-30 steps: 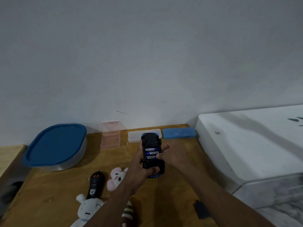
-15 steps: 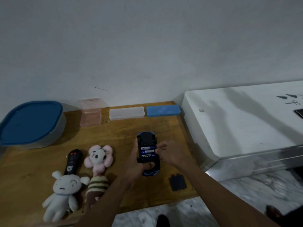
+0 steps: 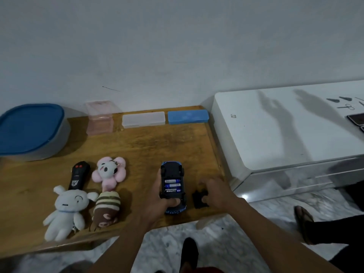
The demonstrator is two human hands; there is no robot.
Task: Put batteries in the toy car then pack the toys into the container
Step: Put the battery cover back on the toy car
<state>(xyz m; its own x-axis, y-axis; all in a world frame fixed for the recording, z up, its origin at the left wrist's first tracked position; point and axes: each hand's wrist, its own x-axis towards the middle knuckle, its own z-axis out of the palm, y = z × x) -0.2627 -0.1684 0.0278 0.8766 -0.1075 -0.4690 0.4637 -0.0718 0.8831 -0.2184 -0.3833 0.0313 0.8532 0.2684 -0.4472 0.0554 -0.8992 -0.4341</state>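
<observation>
Your left hand [image 3: 157, 201] grips the upturned toy car [image 3: 173, 186] near the worktop's [image 3: 149, 146] front edge, thumb over its tail, the open bay showing batteries [image 3: 172, 183]; your right hand [image 3: 214, 192], just beside it, has fingers curled onto the black battery cover [image 3: 198, 199] lying flat by the front right corner. The lidded blue container [image 3: 29, 129] sits at the far left edge, with bare wood between it and the car. Remote [image 3: 78, 175], white plush [image 3: 66, 209] and pink flower plush [image 3: 108, 172] crowd the front left, the white plush reaching the front edge.
</observation>
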